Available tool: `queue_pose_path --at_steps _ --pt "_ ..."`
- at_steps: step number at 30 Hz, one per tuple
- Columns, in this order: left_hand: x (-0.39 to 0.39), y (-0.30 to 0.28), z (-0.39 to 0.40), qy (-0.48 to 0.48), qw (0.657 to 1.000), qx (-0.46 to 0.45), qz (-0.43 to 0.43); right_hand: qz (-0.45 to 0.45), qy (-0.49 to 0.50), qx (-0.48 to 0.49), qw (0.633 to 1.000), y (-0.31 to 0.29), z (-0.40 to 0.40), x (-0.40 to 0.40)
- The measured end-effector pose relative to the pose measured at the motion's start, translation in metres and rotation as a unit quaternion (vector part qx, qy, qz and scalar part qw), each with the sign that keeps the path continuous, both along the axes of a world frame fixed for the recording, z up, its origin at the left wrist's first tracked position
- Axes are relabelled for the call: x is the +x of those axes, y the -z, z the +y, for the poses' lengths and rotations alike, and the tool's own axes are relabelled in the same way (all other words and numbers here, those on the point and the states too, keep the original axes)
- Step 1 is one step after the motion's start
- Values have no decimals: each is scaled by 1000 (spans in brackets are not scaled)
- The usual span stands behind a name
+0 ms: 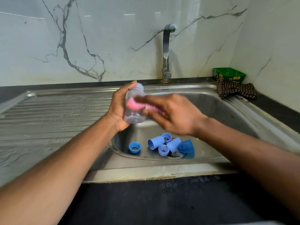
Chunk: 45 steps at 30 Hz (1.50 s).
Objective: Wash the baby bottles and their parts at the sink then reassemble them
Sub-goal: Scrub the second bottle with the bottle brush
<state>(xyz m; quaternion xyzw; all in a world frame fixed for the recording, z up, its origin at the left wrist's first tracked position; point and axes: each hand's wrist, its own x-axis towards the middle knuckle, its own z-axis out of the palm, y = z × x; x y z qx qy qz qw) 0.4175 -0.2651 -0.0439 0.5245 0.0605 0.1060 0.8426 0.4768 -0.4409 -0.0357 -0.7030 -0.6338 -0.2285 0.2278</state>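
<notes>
Both forearms reach over the sink (203,93). Left hand (119,109) grips a clear baby bottle (135,116) above the basin; blurred right hand (172,114) holds a pink sponge (134,105) against it. Blue bottle parts (164,144) lie below.

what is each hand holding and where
Left hand grips the clear bottle round its body. Right hand holds a pink sponge against it.

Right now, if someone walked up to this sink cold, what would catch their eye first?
Probably the clear baby bottle held over the sink by the left hand, with the blurred right hand rubbing a pink sponge against it. Next, the cluster of blue bottle parts lying round the drain in the steel basin.
</notes>
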Motion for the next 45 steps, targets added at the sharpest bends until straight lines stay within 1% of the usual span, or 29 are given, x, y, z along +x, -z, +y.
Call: queue_pose_path --at_steps 2,3,4,6,8,10,12,13,14,16,18,19,22,23,24,25,27,28,29,31,32,33,34,35,37,40,42,43,45 --pt "0 0 4 22 1000 -11 14 -32 -46 -48 997 8 2 -10" --pt "0 1 5 35 999 -10 18 -44 -43 -44 997 8 6 -9" --pt "0 3 3 41 999 -5 21 -44 -20 -19 999 5 12 -4" --pt "0 6 1 33 999 0 11 -5 47 39 998 -6 21 13" --pt "0 5 -2 42 999 13 10 31 74 56 995 -7 21 21" --pt "-1 4 -4 44 998 18 37 5 23 12 1000 2 13 11" --pt "1 3 -2 20 998 2 55 -31 -53 -72 995 13 5 -5" --pt "1 3 -1 13 999 -2 51 -52 -61 -83 993 15 5 -5" --pt "1 3 -2 15 999 8 47 -64 -48 -56 995 12 8 -1" --pt "2 4 -4 29 998 39 34 -43 33 44 998 -1 14 17" --pt "3 6 -4 36 998 47 30 1 98 75 992 -6 16 26" --pt "4 8 -2 37 998 41 36 1 88 61 994 -2 15 23" --pt "4 10 7 35 996 11 81 -33 -35 -51 998 14 10 3" --pt "2 9 8 34 996 -2 87 -52 -47 -68 995 16 9 1" --pt "1 7 7 35 996 -8 82 -68 -32 -51 996 13 11 6" --pt "0 4 5 35 997 -1 67 -68 5 -6 998 7 13 13" --pt "-2 2 1 39 998 19 37 -33 78 69 994 -3 16 27" --pt "-3 3 -2 38 998 24 34 -19 84 73 994 -3 14 27" --pt "-2 2 -4 37 998 22 36 -20 62 58 996 1 11 25" --pt "-4 1 -5 26 998 6 50 -38 -14 -20 999 11 3 10" --pt "-4 0 -4 15 998 -7 55 -48 -35 -67 996 15 1 3" --pt "-4 -1 -2 3 999 -21 48 -62 -34 -80 994 16 1 1" --pt "-3 -2 1 -12 999 -25 31 -72 -16 -49 996 14 4 4" --pt "-2 -3 3 -30 999 -22 12 -70 14 8 997 12 8 9" --pt "1 -4 10 -73 997 -18 -19 -22 86 100 991 3 16 18" --pt "3 -8 10 -123 991 -41 -39 119 160 140 970 -2 19 27" --pt "5 -15 4 -146 986 -44 -71 224 154 140 952 -11 21 33" --pt "5 -18 0 -155 983 -35 -88 293 139 141 935 -16 23 36" --pt "5 -19 -7 -170 976 -13 -135 436 102 122 886 -22 25 42"
